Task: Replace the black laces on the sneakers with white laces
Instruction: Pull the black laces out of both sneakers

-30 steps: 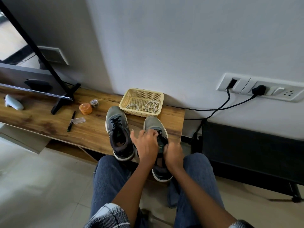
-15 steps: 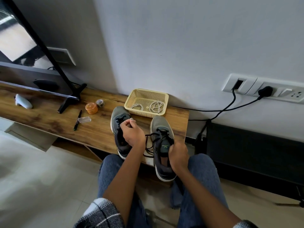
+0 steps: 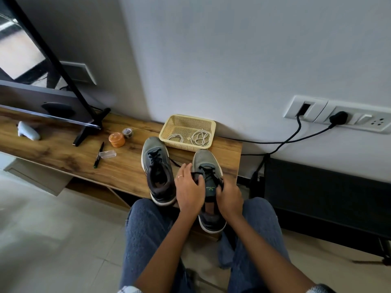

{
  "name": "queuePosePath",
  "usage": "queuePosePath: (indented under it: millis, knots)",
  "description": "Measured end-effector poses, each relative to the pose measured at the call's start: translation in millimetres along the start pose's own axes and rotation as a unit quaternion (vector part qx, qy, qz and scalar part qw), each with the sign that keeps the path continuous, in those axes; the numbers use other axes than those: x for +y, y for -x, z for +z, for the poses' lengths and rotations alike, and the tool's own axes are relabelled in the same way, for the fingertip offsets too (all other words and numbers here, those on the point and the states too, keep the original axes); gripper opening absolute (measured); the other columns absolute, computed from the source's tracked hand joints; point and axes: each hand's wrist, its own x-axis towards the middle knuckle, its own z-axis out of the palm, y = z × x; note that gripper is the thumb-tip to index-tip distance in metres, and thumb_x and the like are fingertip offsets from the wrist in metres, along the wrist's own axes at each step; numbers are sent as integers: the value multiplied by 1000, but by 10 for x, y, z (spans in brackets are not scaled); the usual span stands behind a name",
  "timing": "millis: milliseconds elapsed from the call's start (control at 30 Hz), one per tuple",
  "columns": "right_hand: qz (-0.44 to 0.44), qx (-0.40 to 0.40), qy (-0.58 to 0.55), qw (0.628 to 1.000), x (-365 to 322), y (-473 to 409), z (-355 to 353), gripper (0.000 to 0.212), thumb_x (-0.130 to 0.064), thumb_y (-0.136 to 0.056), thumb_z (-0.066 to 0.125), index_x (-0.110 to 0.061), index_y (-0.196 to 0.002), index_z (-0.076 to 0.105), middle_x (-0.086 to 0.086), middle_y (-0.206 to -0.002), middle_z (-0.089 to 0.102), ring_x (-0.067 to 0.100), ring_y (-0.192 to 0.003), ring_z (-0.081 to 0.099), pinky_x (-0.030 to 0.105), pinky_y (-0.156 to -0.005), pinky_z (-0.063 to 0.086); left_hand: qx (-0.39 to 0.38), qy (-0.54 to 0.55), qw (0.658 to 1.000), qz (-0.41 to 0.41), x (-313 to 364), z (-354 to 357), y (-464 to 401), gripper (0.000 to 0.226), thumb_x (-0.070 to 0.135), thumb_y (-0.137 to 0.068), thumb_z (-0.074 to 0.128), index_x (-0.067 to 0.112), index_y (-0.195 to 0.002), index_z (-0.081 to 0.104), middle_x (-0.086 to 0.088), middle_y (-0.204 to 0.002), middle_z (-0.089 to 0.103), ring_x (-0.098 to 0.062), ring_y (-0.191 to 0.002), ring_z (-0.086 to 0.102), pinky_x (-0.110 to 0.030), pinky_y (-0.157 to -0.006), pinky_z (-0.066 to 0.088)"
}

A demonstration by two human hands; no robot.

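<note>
The left hand point(image 3: 189, 190) pinches the black lace point(image 3: 208, 173) of the right sneaker point(image 3: 208, 187); the right hand point(image 3: 229, 197) curls round its tongue side, steadying it.

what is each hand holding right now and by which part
Both are on the right sneaker. The left hand pinches its black lace near the upper eyelets; the right hand grips the shoe's side by the tongue.

Both forearms reach up from the bottom of the frame, the 2 hands side by side at center. Left hand point(image 3: 189, 190) has fingers curled forward, right hand point(image 3: 229, 197) curled tight, knuckles up.
</note>
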Motion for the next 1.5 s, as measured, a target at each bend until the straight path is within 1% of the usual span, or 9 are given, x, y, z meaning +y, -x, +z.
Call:
queuePosePath:
  millis: [300,633,767,900,1067,1200,1267,1433,1500]
  knots:
    - [-55,-28,65,996,19,-7,-45,36,-16,-97,41,-17,-133,44,9,-125,51,28,-110,53,43,-78,50,-100,-1,994,-53,-238,193,144,38,29,-99,45,19,-135,46,-10,-124,59,-26,-112,56,-36,-86,46]
    - [-201,-54,247,946,-63,-165,94,35,-18,-84,65,-18,-118,58,6,-134,46,30,-119,42,44,-88,38,-99,-19,994,-44,-228,231,144,39,33,-102,38,17,-136,46,-12,-118,62,-28,-106,58,-32,-77,41]
    - [-210,-34,240,947,-93,-248,114,17,-15,-73,76,-15,-89,68,5,-100,62,25,-91,58,37,-66,47,-87,-16,995,-47,-217,257,153,44,38,-102,36,19,-141,44,-10,-123,62,-26,-111,58,-34,-83,44]
    - [-227,-55,171,957,-54,-325,129,13,-14,-94,51,-8,-91,61,8,-96,57,24,-88,55,36,-68,42,-63,5,995,-73,-183,274,193,42,38,-102,34,22,-139,47,-9,-123,62,-25,-111,58,-35,-84,45]
    - [-69,39,-25,997,-4,-256,68,16,-14,-96,47,-8,-82,51,4,-85,50,19,-72,49,28,-60,34,-40,22,993,-111,-148,255,203,38,38,-102,34,21,-131,52,-10,-116,63,-28,-107,58,-36,-81,45]
    - [177,84,-193,962,-51,-321,-9,15,-8,-90,49,-8,-75,50,10,-80,56,23,-73,52,29,-52,29,-49,27,993,-107,-133,251,210,39,37,-102,36,22,-134,51,-9,-119,63,-27,-109,58,-31,-77,41]
    - [217,62,-187,956,-94,-334,-42,13,-8,-91,48,-8,-79,52,7,-82,57,23,-75,54,26,-50,29,-57,25,993,-102,-148,245,203,39,38,-102,36,24,-135,50,-8,-119,63,-27,-108,58,-33,-78,43]
    - [-49,16,10,999,-208,-258,-76,33,-3,-91,41,-11,-117,59,3,-117,60,23,-106,55,36,-82,46,-73,4,995,-66,-171,236,195,39,35,-102,36,23,-137,48,-7,-120,64,-25,-108,59,-31,-76,42]
    - [-191,-49,118,973,-267,-208,-64,39,-9,-92,42,-16,-129,53,-2,-129,56,20,-125,43,38,-98,33,-75,10,995,-65,-166,231,200,39,33,-102,36,22,-138,47,-7,-120,64,-25,-107,60,-30,-74,40]
